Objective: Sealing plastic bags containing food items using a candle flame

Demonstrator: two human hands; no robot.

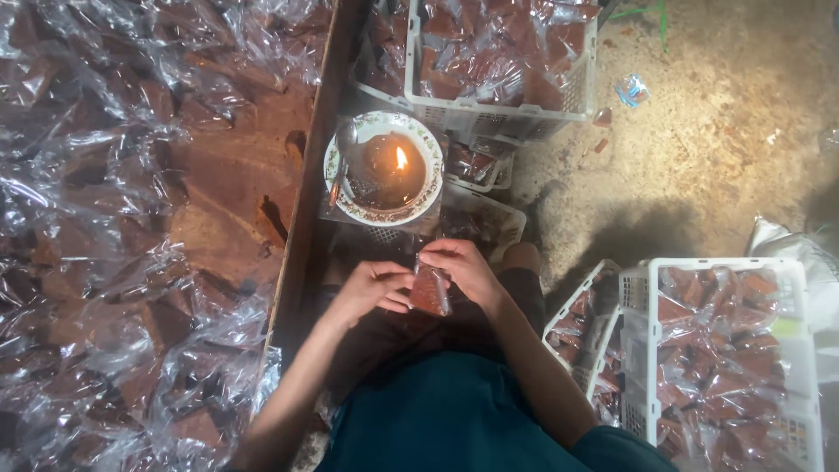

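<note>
While my left hand [371, 288] and right hand [463, 267] pinch the small brown packet [430, 290] between closed fingertips above my lap, the lit candle bowl [384, 168] sits just beyond them. Plastic-covered brown pieces [131, 218] crowd the wooden edge [306, 183] on my left; 2 white crates [502, 61] [725, 350] hem me ahead and right, leaving bare floor [717, 149] between.

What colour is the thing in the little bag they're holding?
Reddish brown, inside a clear plastic packet, seen best in the head view.
</note>
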